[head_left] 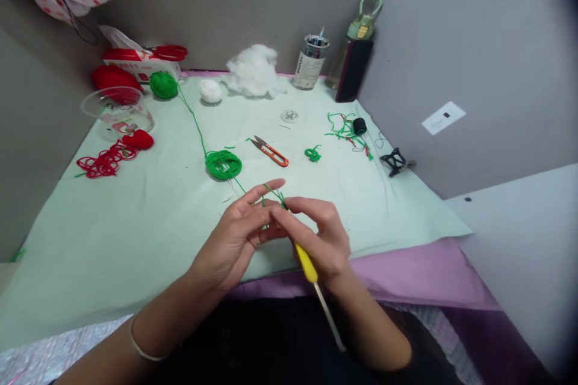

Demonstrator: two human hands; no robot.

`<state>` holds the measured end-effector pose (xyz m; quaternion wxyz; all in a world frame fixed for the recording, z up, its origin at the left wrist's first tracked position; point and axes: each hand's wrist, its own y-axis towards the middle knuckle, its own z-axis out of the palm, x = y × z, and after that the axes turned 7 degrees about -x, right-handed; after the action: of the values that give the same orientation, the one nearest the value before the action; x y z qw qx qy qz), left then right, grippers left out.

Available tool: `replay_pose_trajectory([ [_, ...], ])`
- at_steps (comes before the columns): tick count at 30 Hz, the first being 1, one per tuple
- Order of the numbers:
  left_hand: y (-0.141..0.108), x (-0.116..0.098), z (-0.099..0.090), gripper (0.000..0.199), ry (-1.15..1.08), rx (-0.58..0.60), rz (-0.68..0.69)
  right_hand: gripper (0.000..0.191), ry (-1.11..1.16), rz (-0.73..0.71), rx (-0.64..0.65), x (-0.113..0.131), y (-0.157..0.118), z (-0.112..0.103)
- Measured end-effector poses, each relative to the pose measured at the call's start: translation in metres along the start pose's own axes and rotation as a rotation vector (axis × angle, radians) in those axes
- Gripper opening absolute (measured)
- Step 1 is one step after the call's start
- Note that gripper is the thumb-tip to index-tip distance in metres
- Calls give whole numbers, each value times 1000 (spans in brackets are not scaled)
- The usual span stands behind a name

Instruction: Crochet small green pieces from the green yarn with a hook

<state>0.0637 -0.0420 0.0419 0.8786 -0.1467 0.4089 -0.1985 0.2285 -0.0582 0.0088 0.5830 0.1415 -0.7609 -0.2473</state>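
My right hand [318,234] is closed round a crochet hook [307,264] with a yellow grip; its metal shank sticks out toward me. Against its fingertips, my left hand [244,228] pinches a small piece of green crochet [283,204], mostly hidden by the fingers. Green yarn [241,185] passes over the raised left index finger. It leads back to a loose green coil [223,165] on the table, and from there a strand runs to a green yarn ball [163,85]. Orange-handled thread snips [271,151] lie just beyond my hands.
Along the back stand a tissue box [139,65] with red scissors, a white yarn ball [210,91], stuffing [253,71], a pen jar [310,63], a bottle [361,27] and a phone [354,70]. Red yarn [106,157] and a clear tub [118,114] sit left; green scraps [343,126] lie right.
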Motion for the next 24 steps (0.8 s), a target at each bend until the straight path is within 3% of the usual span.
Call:
replay_pose_trajectory([
  [3,2,-3,-1,35,-40,7,-70,30,40,-163,-107,1,5,2],
  [8,-1,-3,1,30,55,5,95,21,368,9,-116,1,15,7],
  [15,0,7,2,32,166,-11,234,29,144,-129,-63,1,10,10],
  [17,2,8,1,35,116,-23,204,33,-18,-239,-69,1,7,10],
  [20,4,6,-1,34,-6,-4,56,34,-159,-336,-62,1,6,9],
  [24,6,-1,-4,28,-40,-10,-4,24,175,-45,-174,0,11,6],
])
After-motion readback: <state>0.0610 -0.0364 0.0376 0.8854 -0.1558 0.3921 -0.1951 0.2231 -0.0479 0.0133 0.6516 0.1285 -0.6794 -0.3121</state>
